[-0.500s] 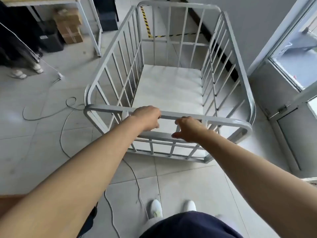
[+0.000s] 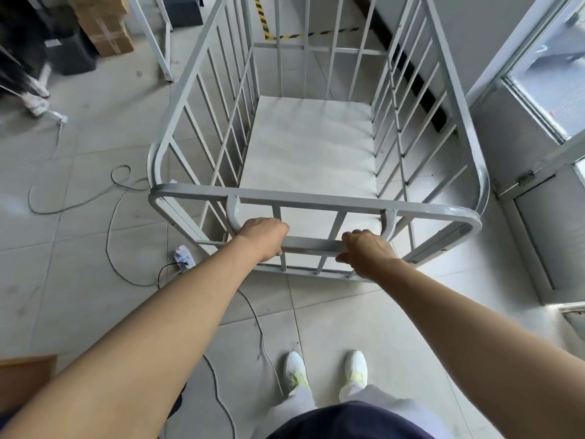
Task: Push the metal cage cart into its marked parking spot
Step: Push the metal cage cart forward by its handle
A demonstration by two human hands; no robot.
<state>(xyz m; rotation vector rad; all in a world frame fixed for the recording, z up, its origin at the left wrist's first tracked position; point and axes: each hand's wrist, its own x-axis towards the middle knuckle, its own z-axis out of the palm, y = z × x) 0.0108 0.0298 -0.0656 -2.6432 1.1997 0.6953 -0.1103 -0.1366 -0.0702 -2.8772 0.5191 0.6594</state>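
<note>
A grey metal cage cart [image 2: 316, 199] with barred sides and a pale flat floor stands in front of me on the tiled floor. My left hand [image 2: 264, 237] grips the left end of its handle bar [image 2: 311, 243]. My right hand [image 2: 367, 253] grips the right end of the same bar. Yellow-and-black striped tape [image 2: 262, 19] marks the floor beyond the cart's far end, partly hidden by the bars.
A grey wall and a glass door frame [image 2: 535, 182] run close along the cart's right side. Loose cables [image 2: 110, 198] and a power strip [image 2: 183, 256] lie on the floor to the left. Cardboard boxes [image 2: 106, 26] and a white table leg [image 2: 161, 55] stand far left. Another person's shoe [image 2: 36, 103] shows there.
Both hands have come off the top rail and now hold the lower handle bar. The cart sits nearer and lower in view, with the striped tape closer to its far end.
</note>
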